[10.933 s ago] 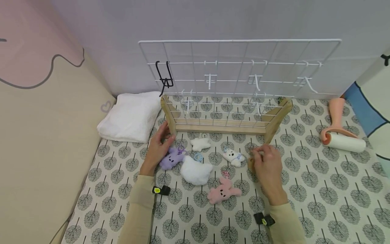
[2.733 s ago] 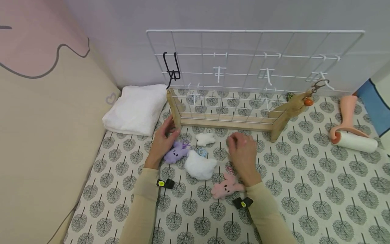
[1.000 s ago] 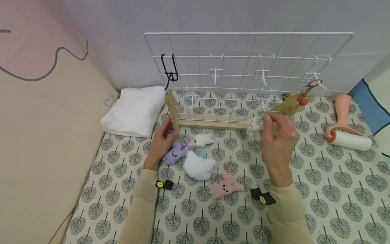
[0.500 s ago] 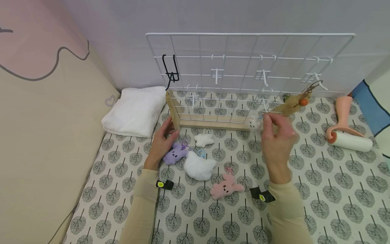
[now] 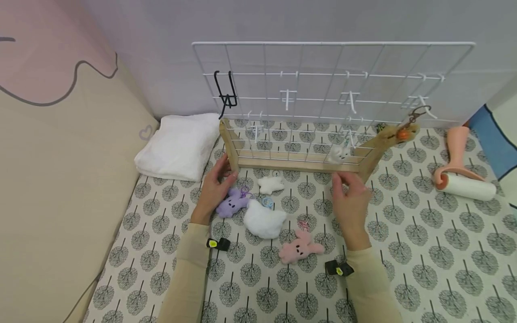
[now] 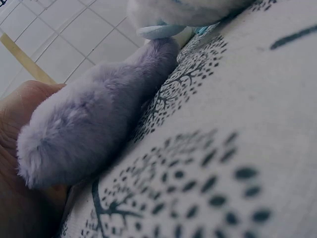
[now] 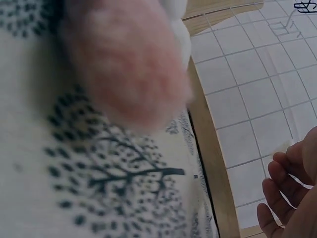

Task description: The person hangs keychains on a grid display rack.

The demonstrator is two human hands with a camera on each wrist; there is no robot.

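The white plush charm (image 5: 338, 155) appears to hang from the lower right hook (image 5: 352, 141) of the wire grid (image 5: 299, 43), in front of the wooden base. The right hand (image 5: 350, 204) is just below on the near side; its fingers are loosely bent and its grip appears released, though contact with the charm cannot be confirmed. The likely fault is a charm slipping from the hook: if the blue loop is seated only near the tip, a brush of the fingers could unseat it. An upward nudge could also lift the hook from its wire. The left hand (image 5: 213, 192) holds the near end of the left wooden upright (image 5: 229, 146) between thumb and fingers; loss of this grip, or an uneven pull, could shift the stand and swing the brown plush (image 5: 413, 131) on the upper right hook. The purple plush (image 5: 232, 204) lies just beside the left hand, and the pink plush (image 5: 299, 249) lies on the table (image 5: 436, 287) near the right wrist; a low sweep could drag either. The white cat-shaped plush (image 5: 264, 220) could obstruct access to the small white plush (image 5: 270, 184) beyond it.
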